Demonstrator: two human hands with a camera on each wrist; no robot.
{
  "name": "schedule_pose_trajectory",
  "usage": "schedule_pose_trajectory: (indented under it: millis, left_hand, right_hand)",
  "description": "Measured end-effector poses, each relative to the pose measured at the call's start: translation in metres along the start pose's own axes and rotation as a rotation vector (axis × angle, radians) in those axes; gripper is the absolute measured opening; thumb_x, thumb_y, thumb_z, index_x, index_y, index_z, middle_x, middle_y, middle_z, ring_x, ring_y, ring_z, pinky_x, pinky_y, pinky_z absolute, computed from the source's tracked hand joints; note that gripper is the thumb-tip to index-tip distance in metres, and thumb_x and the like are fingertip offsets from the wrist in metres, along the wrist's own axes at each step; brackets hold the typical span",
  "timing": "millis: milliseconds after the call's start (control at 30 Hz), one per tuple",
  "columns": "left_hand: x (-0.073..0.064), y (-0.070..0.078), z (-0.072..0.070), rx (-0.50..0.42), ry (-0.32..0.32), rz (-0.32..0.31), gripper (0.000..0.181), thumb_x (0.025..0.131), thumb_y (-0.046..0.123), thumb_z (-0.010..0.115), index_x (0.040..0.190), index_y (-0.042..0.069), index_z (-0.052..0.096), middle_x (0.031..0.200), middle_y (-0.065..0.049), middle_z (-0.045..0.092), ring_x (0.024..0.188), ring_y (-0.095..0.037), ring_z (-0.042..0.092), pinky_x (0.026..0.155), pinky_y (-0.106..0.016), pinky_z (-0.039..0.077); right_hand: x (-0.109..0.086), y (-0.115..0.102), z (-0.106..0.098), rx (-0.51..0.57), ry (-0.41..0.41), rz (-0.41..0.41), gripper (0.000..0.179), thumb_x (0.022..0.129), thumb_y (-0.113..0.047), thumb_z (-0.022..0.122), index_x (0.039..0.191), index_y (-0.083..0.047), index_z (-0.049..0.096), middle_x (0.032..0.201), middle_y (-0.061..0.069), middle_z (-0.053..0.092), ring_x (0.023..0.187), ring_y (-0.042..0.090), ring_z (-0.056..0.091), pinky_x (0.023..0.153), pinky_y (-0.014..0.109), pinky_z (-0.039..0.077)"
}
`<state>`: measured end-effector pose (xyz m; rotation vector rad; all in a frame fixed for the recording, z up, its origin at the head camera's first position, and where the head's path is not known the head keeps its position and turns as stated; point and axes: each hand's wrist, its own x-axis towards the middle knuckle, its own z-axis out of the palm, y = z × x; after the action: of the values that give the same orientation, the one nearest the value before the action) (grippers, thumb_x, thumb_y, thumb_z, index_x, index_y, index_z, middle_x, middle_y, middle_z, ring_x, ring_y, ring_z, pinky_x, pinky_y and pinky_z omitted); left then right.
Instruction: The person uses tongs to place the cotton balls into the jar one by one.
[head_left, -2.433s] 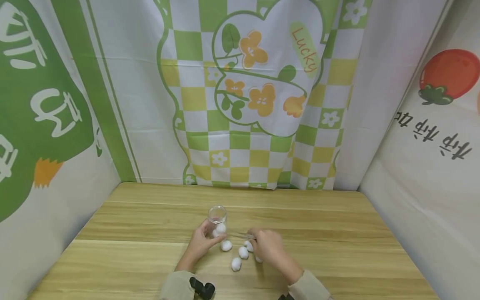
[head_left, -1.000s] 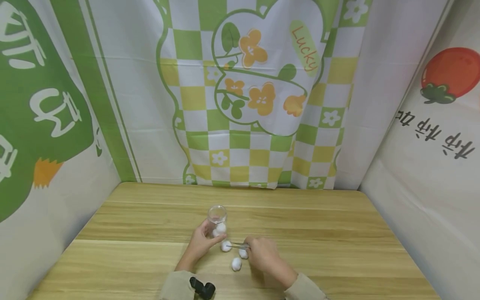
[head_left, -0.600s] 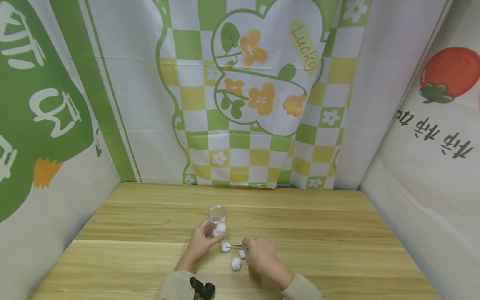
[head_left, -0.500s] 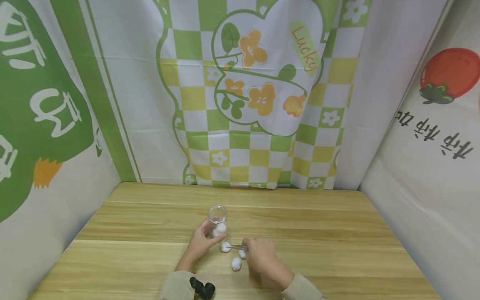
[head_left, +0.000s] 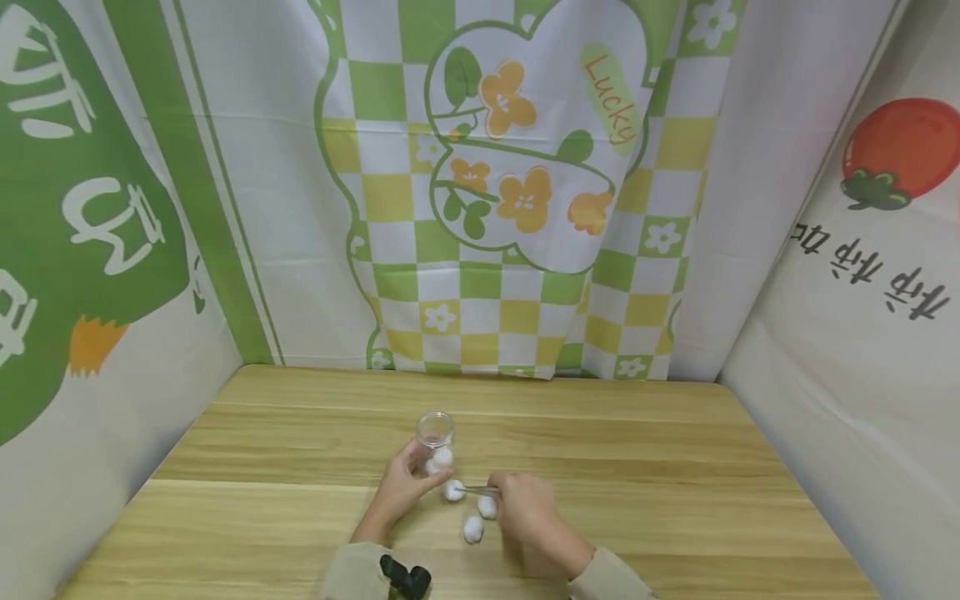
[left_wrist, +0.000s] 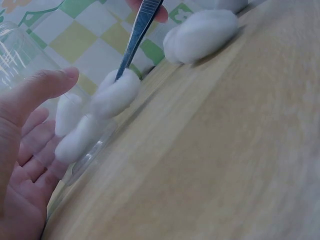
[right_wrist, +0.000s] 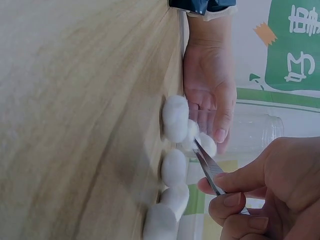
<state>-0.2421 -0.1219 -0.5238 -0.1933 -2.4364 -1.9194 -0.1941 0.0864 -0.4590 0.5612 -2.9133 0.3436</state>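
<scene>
My left hand point(head_left: 399, 485) holds a clear jar point(head_left: 435, 427) upright on the table, its thumb on one side and fingers on the other. White cotton balls point(head_left: 442, 457) lie in the jar's lower part. Metal tweezers point(head_left: 480, 491) are pinched in my right hand point(head_left: 527, 507), pointing left. Their tips are on a cotton ball point(head_left: 453, 490) just outside the jar; in the left wrist view the tweezers point(left_wrist: 139, 37) press into the cotton ball point(left_wrist: 117, 94). Two more cotton balls, one point(head_left: 487, 507) below the tweezers and one point(head_left: 473, 529) nearer me, lie on the table.
The wooden table point(head_left: 637, 450) reaches to a checked curtain point(head_left: 495, 317) at the back. More cotton balls point(right_wrist: 160, 222) show in the right wrist view; my right hand covers them in the head view. A black device point(head_left: 405, 577) sits at my left sleeve.
My right hand has brought the tweezers down from beside the jar onto the cotton ball next to it. Since half a second ago, tips and ball have shifted slightly away from me. My left hand stays put.
</scene>
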Motion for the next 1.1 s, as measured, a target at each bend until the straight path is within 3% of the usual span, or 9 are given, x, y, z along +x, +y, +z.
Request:
schedule_pose_trajectory:
  millis: [367, 700, 900, 1100]
  left_hand:
    - [-0.002, 0.003, 0.001, 0.009, 0.024, -0.004, 0.062, 0.079, 0.016, 0.078, 0.134, 0.006, 0.051, 0.135, -0.02, 0.058, 0.131, -0.038, 0.051, 0.115, -0.055, 0.036]
    - [-0.001, 0.002, 0.001, 0.016, 0.024, -0.004, 0.063, 0.079, 0.016, 0.079, 0.134, 0.006, 0.05, 0.135, -0.02, 0.058, 0.132, -0.039, 0.051, 0.115, -0.055, 0.036]
    - [-0.001, 0.002, 0.002, 0.001, 0.027, -0.001, 0.063, 0.078, 0.016, 0.079, 0.134, 0.006, 0.051, 0.135, -0.02, 0.058, 0.132, -0.039, 0.05, 0.116, -0.055, 0.035]
    - [-0.001, 0.003, 0.001, -0.005, 0.024, 0.005, 0.062, 0.078, 0.016, 0.079, 0.133, 0.006, 0.052, 0.133, -0.018, 0.06, 0.129, -0.038, 0.053, 0.115, -0.055, 0.036]
  right_hand:
    - [0.001, 0.005, -0.003, 0.024, -0.006, 0.03, 0.014, 0.08, -0.008, 0.065, 0.09, -0.017, 0.071, 0.066, -0.004, 0.064, 0.052, 0.006, 0.042, 0.042, 0.02, 0.027]
    - [0.001, 0.011, -0.006, 0.0, 0.058, 0.042, 0.01, 0.083, -0.011, 0.064, 0.089, -0.017, 0.07, 0.068, 0.0, 0.069, 0.052, 0.011, 0.051, 0.042, 0.023, 0.029]
    - [0.002, 0.012, -0.009, 0.023, 0.058, 0.055, 0.009, 0.085, -0.012, 0.066, 0.091, -0.017, 0.071, 0.069, 0.0, 0.069, 0.051, 0.009, 0.047, 0.042, 0.022, 0.027]
    - [0.001, 0.014, -0.013, 0.006, 0.108, 0.054, 0.01, 0.083, -0.013, 0.068, 0.091, -0.018, 0.072, 0.067, -0.001, 0.069, 0.05, 0.008, 0.047, 0.041, 0.022, 0.027]
